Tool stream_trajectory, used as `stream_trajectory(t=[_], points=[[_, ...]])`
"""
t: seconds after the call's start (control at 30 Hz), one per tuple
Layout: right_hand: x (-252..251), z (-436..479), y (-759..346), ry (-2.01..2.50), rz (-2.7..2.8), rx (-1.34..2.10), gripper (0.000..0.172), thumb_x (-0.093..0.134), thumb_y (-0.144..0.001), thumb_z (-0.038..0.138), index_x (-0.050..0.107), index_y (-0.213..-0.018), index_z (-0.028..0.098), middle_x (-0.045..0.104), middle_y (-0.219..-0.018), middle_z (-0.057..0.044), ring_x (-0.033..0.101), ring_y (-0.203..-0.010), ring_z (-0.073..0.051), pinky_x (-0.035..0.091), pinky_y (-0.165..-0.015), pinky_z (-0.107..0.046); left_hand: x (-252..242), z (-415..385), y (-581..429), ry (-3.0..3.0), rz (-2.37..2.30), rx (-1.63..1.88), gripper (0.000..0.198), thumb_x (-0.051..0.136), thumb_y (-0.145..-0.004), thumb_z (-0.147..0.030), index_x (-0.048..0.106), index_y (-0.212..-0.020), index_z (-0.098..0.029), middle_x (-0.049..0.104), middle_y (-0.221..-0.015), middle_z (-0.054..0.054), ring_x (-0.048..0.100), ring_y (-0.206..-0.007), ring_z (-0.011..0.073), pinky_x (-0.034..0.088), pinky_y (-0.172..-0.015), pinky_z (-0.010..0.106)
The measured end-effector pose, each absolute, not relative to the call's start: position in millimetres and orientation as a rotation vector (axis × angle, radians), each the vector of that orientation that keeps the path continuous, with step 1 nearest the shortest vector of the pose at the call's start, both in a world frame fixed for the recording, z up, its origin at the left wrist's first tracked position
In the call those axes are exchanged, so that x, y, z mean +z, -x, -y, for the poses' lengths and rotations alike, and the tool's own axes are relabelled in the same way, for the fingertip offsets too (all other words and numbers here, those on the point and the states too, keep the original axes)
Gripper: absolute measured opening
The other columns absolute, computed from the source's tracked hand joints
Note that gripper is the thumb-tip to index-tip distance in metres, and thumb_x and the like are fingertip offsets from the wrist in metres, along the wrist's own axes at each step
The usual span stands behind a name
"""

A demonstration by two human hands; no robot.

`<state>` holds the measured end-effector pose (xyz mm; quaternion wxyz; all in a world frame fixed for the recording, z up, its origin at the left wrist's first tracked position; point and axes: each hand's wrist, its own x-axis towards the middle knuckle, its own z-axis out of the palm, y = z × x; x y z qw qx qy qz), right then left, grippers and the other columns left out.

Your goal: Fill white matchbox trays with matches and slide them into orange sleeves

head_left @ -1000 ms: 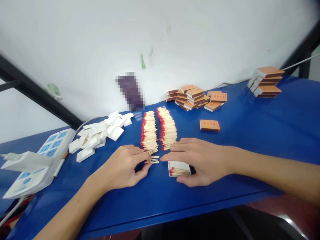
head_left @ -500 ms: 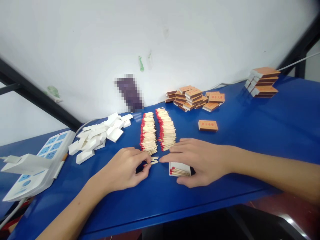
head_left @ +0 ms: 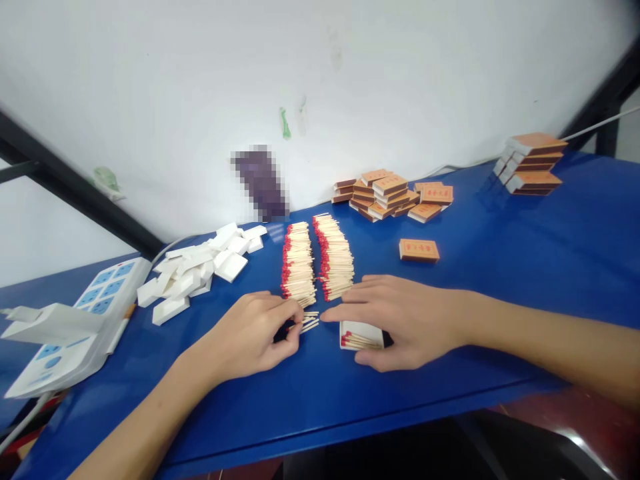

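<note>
My left hand (head_left: 260, 332) is closed in a pinch at several loose matches (head_left: 311, 323), whose pale ends stick out to the right of its fingertips. My right hand (head_left: 395, 321) arches over a white matchbox tray (head_left: 349, 327), index finger stretched left and thumb apart near the tray's front edge. Red-headed matches (head_left: 363, 341) lie along the front of that tray; the palm hides its right end. Just beyond my hands, two long rows of matches, the left row (head_left: 299, 260) and the right row (head_left: 336, 257), lie with heads pointing left.
White empty trays (head_left: 195, 267) are heaped on the left beside a power strip (head_left: 85, 327). Orange matchbox sleeves (head_left: 390, 193) are piled by the wall, one sleeve (head_left: 419, 250) lies nearer, and stacked matchboxes (head_left: 535, 163) stand far right. The blue table's front edge (head_left: 350, 432) is close.
The view has shifted slightly. Both hands hold nearly the same positions, and the loose matches by my left fingertips have fanned out a little.
</note>
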<state>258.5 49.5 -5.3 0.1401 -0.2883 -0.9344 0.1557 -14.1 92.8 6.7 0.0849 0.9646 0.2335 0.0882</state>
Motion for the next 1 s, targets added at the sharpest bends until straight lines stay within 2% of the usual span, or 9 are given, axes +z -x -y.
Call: stream_trajectory(t=[0.27,0.63,1.0], points=[[-4.4,-50.0,-257.1,0.852,2.705,0.467,0.053,0.063,-0.090,0.039,0.056,-0.139,0.019,0.069,-0.109,-0.009,0.064,-0.096,-0.025,0.046,-0.087,-0.040,6.9,-91.8,13.9,-2.904,-0.642,0.299,0.012,0.053,-0.092,-0.018,0.063,-0.087,-0.019,0.061,-0.068,-0.002,0.056,-0.060,0.0143,0.039,-0.062,0.027],[-2.9,-49.0,-257.5,0.871,2.713,0.492,0.052,0.062,-0.089,0.039,0.058,-0.137,0.019,0.069,-0.105,-0.008,0.064,-0.095,-0.025,0.046,-0.084,-0.039,3.3,-88.6,11.4,-3.037,-0.542,0.314,0.017,0.050,-0.097,-0.024,0.062,-0.087,-0.018,0.060,-0.067,-0.001,0.057,-0.059,0.0154,0.041,-0.061,0.031],[-2.9,-49.6,-257.9,0.862,2.707,0.494,0.053,0.062,-0.090,0.039,0.056,-0.138,0.019,0.069,-0.110,-0.010,0.064,-0.100,-0.026,0.046,-0.087,-0.040,7.2,-88.2,10.9,-2.965,-0.537,0.338,0.015,0.051,-0.093,-0.017,0.064,-0.086,-0.019,0.063,-0.069,-0.001,0.058,-0.060,0.0148,0.041,-0.063,0.030]])
